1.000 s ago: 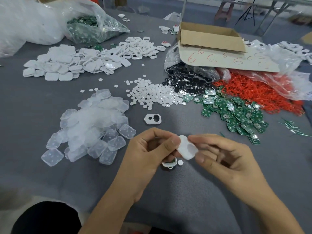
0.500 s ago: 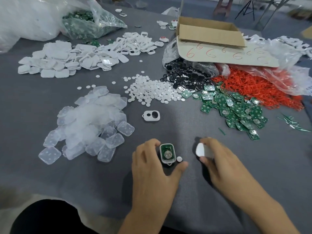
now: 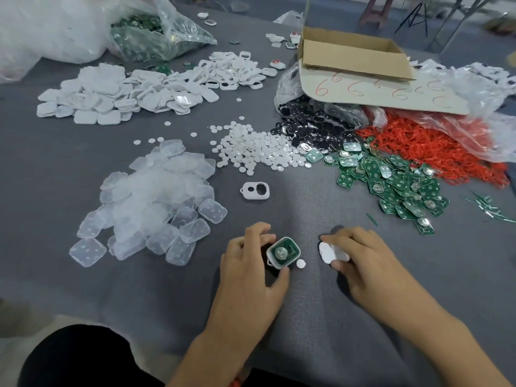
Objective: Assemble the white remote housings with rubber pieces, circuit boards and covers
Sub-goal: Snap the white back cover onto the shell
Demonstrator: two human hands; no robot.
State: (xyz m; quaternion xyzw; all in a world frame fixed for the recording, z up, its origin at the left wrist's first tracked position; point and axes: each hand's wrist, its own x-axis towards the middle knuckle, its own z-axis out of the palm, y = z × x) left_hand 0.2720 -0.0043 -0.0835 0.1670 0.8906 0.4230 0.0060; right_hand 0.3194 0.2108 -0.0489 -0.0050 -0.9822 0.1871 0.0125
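My left hand [image 3: 251, 263] grips the board-filled housing [image 3: 282, 252]; my right hand [image 3: 360, 255] pinches the white cover [image 3: 328, 252], which should seat squarely.

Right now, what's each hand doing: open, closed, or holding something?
Left hand: grips the white housing with a board inside.
Right hand: holds a white cover.

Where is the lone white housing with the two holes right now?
Head view, mid-table: the white housing lies alone, right of the clear rubber pile and beyond the left hand.
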